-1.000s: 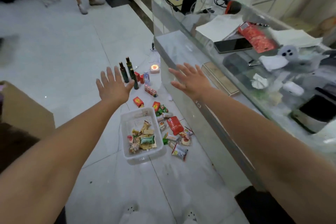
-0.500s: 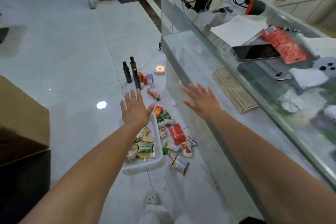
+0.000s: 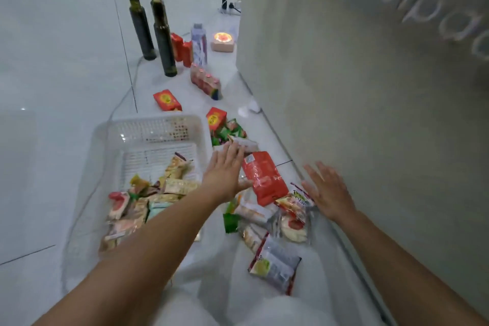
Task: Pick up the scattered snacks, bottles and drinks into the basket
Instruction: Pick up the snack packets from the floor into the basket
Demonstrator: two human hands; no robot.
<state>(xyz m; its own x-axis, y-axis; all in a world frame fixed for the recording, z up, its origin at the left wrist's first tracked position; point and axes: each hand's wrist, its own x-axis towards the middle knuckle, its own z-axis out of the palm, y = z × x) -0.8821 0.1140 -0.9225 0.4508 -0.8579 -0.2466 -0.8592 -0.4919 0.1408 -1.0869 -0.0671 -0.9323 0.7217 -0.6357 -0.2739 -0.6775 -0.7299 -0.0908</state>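
Red pouch [image 3: 264, 178] flat on floor, touching left hand [image 3: 225, 174], just right of basket [image 3: 153, 128]. Both hands lowered from chest height to floor level, now spread, gripping nothing. Right hand [image 3: 329, 194] beside striped packet [image 3: 295, 202]. Grasping likely next.
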